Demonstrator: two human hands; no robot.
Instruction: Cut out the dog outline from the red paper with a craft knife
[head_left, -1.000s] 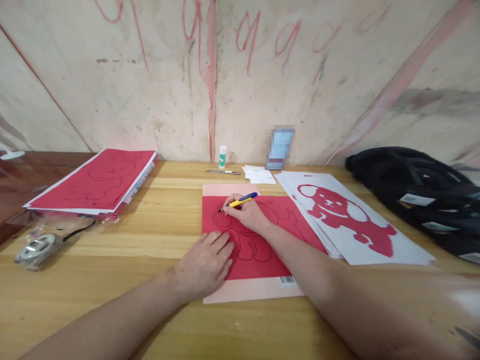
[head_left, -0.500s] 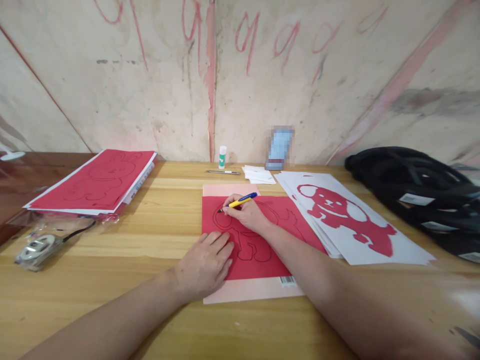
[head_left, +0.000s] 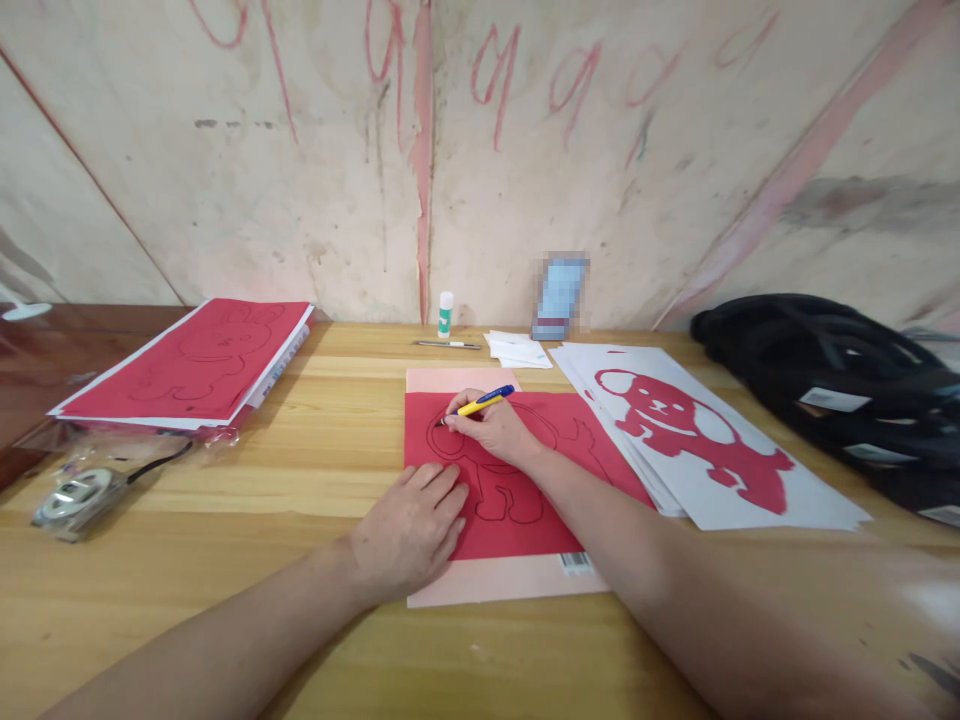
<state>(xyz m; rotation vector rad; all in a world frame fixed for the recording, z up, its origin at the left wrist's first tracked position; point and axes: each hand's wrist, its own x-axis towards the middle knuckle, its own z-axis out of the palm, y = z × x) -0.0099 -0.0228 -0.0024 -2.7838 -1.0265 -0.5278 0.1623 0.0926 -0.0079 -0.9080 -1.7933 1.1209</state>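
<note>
A sheet of red paper (head_left: 555, 535) bearing a dark animal outline lies on a pale pink pad (head_left: 495, 585). My right hand (head_left: 495, 430) is closed round a yellow and blue pen (head_left: 484, 400), its tip at the upper left of the drawing. Flat on the paper's left edge rests my left hand (head_left: 416, 525), fingers stretched out and holding nothing. To the right, a white sheet (head_left: 697, 505) carries a red cut-out dog (head_left: 664, 405); more white sheets show beneath it.
At the back stand a glue stick (head_left: 445, 315) and a phone-like blurred object (head_left: 559, 298), near a slim pen (head_left: 448, 345) and white paper slips (head_left: 517, 350). Red sheets (head_left: 202, 355) and a bagged tape measure (head_left: 79, 495) lie left. A black bag (head_left: 810, 370) sits right.
</note>
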